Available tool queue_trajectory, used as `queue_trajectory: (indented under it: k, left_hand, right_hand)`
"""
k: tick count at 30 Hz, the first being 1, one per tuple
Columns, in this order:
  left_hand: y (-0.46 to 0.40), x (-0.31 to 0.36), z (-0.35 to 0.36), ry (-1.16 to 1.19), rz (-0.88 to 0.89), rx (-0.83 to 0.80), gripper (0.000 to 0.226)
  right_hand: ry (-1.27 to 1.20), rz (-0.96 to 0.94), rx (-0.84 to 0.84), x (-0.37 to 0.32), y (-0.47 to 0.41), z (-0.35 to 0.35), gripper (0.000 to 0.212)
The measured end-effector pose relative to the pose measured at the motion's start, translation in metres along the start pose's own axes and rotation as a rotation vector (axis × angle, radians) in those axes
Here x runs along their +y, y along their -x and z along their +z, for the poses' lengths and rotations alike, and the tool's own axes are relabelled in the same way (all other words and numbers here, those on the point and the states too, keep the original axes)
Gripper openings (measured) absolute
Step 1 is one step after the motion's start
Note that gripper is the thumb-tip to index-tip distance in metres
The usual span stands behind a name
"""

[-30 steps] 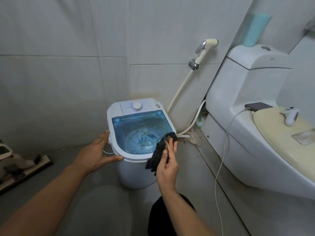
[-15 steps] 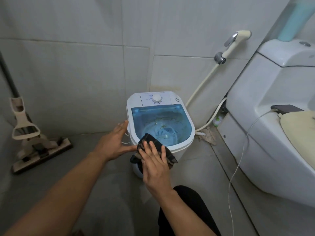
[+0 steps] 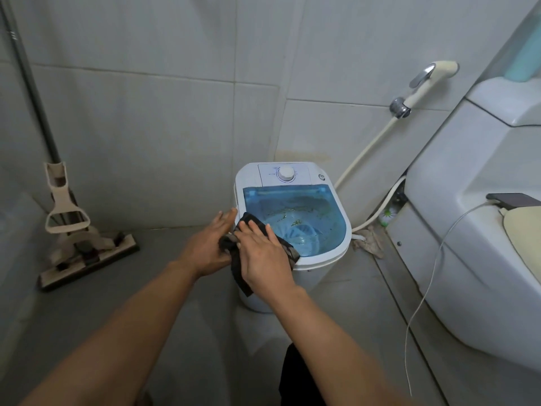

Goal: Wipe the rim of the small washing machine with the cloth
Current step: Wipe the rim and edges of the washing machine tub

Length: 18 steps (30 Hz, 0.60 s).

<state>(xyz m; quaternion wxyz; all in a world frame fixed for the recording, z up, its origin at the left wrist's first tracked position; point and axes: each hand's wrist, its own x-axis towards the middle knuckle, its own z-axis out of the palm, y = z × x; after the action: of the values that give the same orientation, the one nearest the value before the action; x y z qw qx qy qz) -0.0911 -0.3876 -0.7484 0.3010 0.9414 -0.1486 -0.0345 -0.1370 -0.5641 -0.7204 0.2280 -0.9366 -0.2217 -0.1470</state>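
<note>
A small white washing machine [image 3: 345, 230] with a see-through blue lid and a white dial stands on the floor in the corner. My right hand [image 3: 263, 256] lies flat on a dark cloth [image 3: 251, 222], pressing it onto the machine's near-left rim; a strip of the cloth hangs down the front. My left hand [image 3: 209, 247] rests against the machine's left side, fingers spread, touching the cloth's left end.
A flat mop [image 3: 85, 250] leans against the left wall. A toilet [image 3: 468, 230] fills the right side, with a phone [image 3: 512, 199] on it and a white cable [image 3: 433, 273] trailing to the floor. A bidet sprayer [image 3: 424, 83] hangs on the back wall.
My right hand has slid the cloth from the right rim, along the front, to the near-left rim. My left hand stays at the machine's left side. The view has swung left.
</note>
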Motion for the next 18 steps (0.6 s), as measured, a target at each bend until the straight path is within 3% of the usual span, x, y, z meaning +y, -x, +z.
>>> queue_trajectory:
  k: [6, 12, 18]
  left_hand:
    - [0.0, 0.005, 0.001, -0.017, 0.003, 0.007, 0.097]
    - [0.0, 0.017, -0.005, -0.047, -0.031, 0.017, 0.058]
    - [0.002, 0.017, -0.006, 0.012, 0.043, 0.043, 0.068]
  right_hand:
    - [0.059, 0.041, -0.098, 0.0, -0.044, 0.014, 0.044]
    - [0.121, 0.056, -0.115, -0.001, -0.073, 0.021, 0.041]
    - [0.161, 0.031, -0.151, 0.001, -0.081, 0.016, 0.047]
